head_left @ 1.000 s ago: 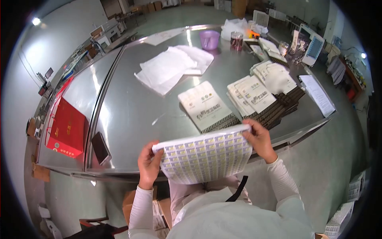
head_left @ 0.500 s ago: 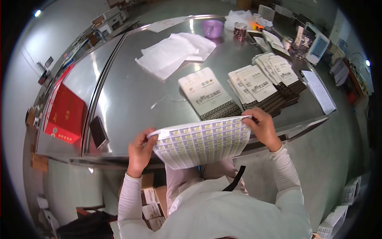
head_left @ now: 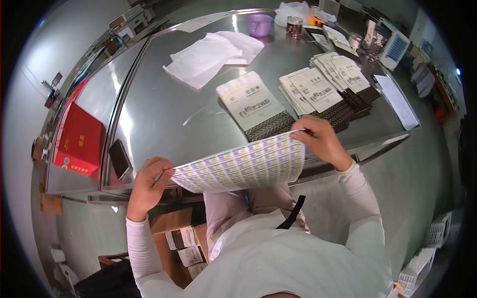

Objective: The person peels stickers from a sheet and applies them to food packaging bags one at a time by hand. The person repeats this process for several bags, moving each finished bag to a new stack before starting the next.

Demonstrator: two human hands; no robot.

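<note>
A sheet of small printed labels (head_left: 243, 166) is stretched between my two hands at the table's front edge, its right end higher than its left. My left hand (head_left: 149, 185) pinches the left corner, and my right hand (head_left: 323, 141) grips the upper right corner. Just beyond the sheet lies a pale pouch with a dark patterned base (head_left: 253, 107). Several similar pouches (head_left: 318, 92) are fanned out in overlapping piles to its right, behind my right hand.
On the metal table (head_left: 164, 119) are white sheets (head_left: 203, 59), a purple basket (head_left: 259, 25), a jar (head_left: 294, 27), papers (head_left: 396, 102), a phone (head_left: 120, 158) and a red box (head_left: 80, 141). Below stands an open carton (head_left: 171, 221) holding packs.
My left hand has moved left and the sheet is now wider and more slanted. My right hand is slightly higher and further left. More of the carton below shows.
</note>
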